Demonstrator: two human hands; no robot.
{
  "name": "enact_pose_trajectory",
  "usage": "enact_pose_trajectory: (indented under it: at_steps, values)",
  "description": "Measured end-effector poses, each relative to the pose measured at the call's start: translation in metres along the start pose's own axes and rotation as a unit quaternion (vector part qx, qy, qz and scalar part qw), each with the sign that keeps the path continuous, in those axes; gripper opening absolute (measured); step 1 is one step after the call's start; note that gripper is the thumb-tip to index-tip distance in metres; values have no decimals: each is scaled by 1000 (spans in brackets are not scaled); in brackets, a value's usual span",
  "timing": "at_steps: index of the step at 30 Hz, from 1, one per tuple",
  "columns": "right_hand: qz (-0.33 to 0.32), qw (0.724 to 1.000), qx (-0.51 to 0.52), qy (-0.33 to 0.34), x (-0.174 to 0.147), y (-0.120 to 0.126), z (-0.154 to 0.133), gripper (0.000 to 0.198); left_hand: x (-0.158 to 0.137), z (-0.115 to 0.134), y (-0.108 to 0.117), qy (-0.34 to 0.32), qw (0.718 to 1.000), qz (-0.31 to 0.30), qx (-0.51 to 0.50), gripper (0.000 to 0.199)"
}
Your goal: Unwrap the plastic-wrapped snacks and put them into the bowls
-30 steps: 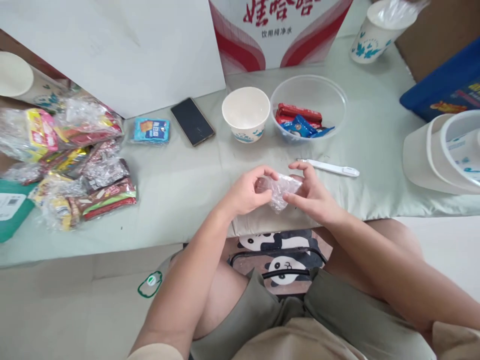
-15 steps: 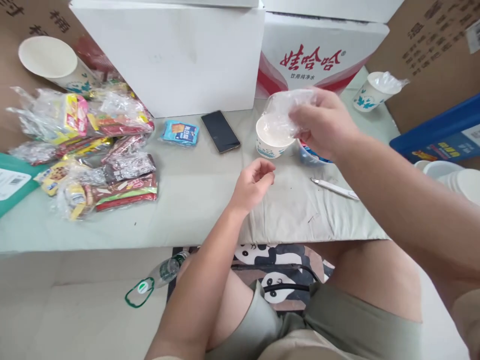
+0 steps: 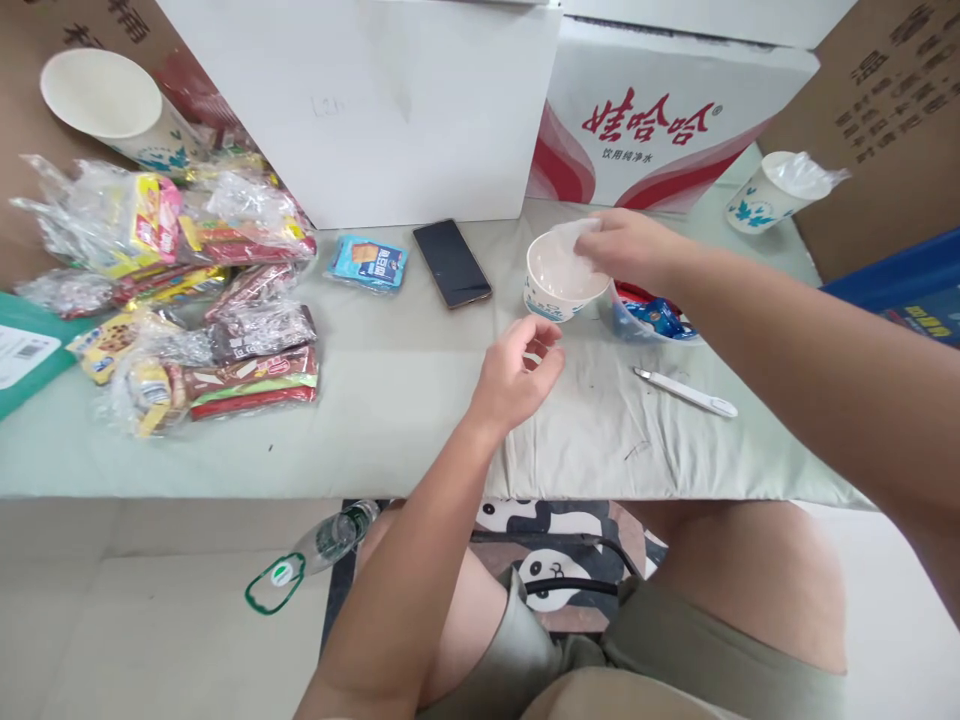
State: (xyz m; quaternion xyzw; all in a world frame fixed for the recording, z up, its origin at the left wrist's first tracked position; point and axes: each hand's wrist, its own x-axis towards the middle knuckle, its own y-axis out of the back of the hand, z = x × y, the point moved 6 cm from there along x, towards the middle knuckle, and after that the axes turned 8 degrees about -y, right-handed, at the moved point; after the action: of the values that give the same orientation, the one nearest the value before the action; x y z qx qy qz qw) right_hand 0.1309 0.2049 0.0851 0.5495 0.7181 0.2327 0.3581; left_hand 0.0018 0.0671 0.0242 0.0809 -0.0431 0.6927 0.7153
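A white paper bowl (image 3: 553, 303) with a blue-green print stands on the cloth-covered table. At its far right rim, my right hand (image 3: 626, 248) is closed in a pinch on a thin, whitish see-through plastic film (image 3: 575, 232). The film reaches down toward the inside of the bowl; its lower part is hard to make out. In front of the bowl, my left hand (image 3: 521, 368) has loosely bent fingers with a gap to the thumb, and nothing in it. A clear plastic tub (image 3: 637, 322) of wrapped snacks sits partly under my right forearm.
A white-handled knife-like tool (image 3: 686, 392) lies right of my left hand. Left of the bowl are a phone (image 3: 452, 263) and a blue snack packet (image 3: 366, 264). Packaged snacks (image 3: 251, 380) are heaped at left. Boxes (image 3: 360, 120) line the back; a paper cup (image 3: 765, 200) holds plastic.
My right hand has lowered the plastic film from above the bowl to its far right rim. The left hand has hardly moved. The whole view has shifted slightly.
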Motion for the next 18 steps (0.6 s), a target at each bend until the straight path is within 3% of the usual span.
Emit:
enact_pose_trajectory:
  at_steps: [4, 7, 9, 14, 18]
  values:
    - [45, 962, -253, 91, -6, -6, -14, 13, 7, -1, -3, -33, 998, 15, 55, 11]
    - [51, 928, -319, 187, -9, -15, -23, 14, 11, -2, -8, -36, 997, 8, 67, 11]
    - [37, 923, -316, 216, -4, -20, -22, 20, 12, -3, -11, -35, 997, 5, 74, 10]
    - [-45, 969, -206, 126, 36, -26, -5, 30, 13, -7, -14, -34, 996, -5, 80, 9]
    - [-199, 952, -233, 10, 52, -35, 3, 18, 14, -8, -13, -36, 996, -8, 79, 8]
